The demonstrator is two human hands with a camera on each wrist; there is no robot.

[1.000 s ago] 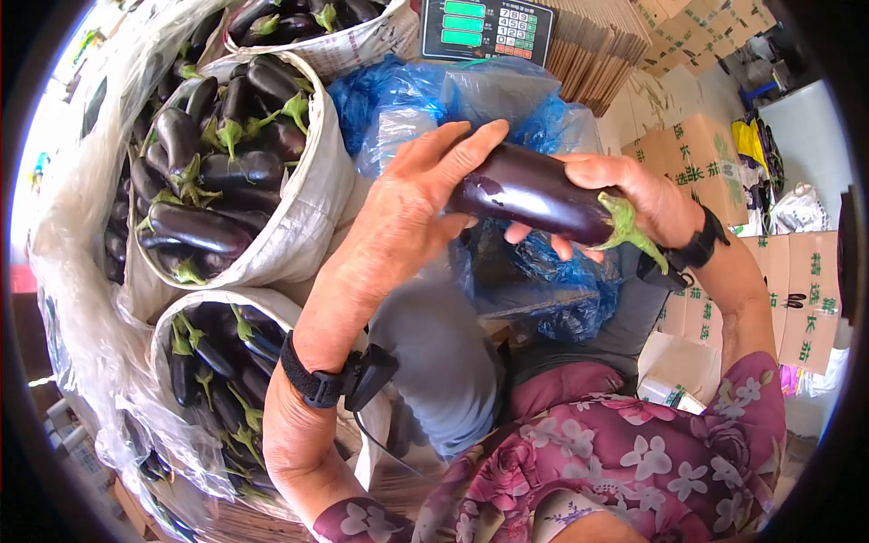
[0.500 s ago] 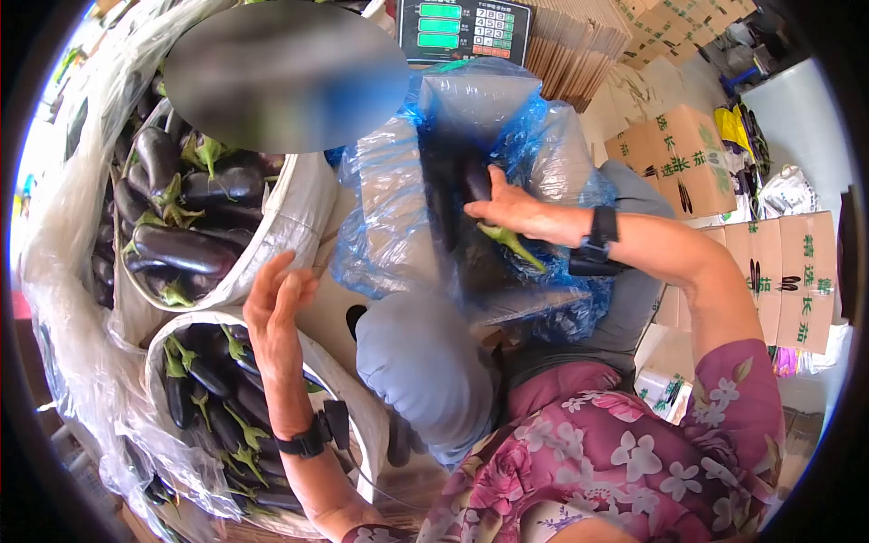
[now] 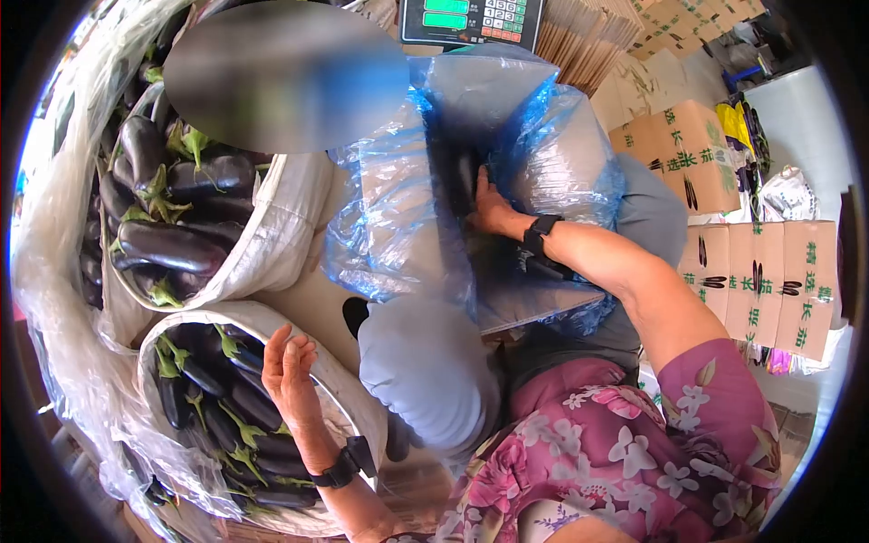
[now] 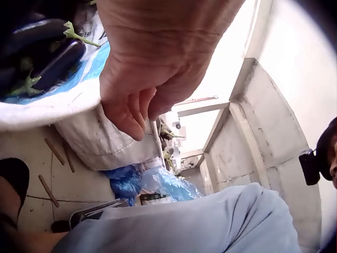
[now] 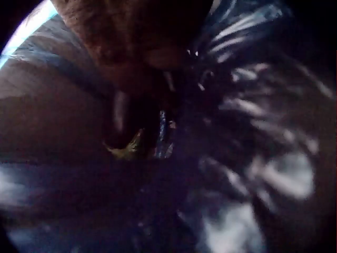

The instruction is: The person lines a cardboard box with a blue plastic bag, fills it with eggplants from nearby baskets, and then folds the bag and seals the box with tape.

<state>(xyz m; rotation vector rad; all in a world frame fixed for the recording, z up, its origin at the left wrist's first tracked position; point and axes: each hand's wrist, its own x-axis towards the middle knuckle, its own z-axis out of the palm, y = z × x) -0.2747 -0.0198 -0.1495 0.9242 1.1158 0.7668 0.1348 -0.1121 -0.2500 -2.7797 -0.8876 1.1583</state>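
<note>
My right hand (image 3: 496,206) reaches down into a box lined with blue plastic film (image 3: 391,195). Its fingers and thumb hold a dark purple eggplant (image 3: 465,174) low inside the box. In the dim right wrist view, the eggplant's green cap (image 5: 127,150) shows below the hand, and shadow hides most of the grip. With nothing in it, my left hand (image 3: 291,376) hovers at the rim of the lower white sack (image 3: 272,317), its fingers loosely bent. Several eggplants (image 3: 240,398) with green stems fill that sack.
Another white sack (image 3: 294,226) of eggplants stands farther up on the left, under loose clear plastic (image 3: 68,271). A scale display (image 3: 471,20) and stacked flat cardboard (image 3: 584,36) lie beyond the box. Printed cartons (image 3: 683,154) stand at right. A bent knee (image 3: 425,362) sits near the box.
Both hands were on the eggplant above the box. The left hand let go and moved left and down to the lower sack. The right hand lowered the eggplant into the lined box.
</note>
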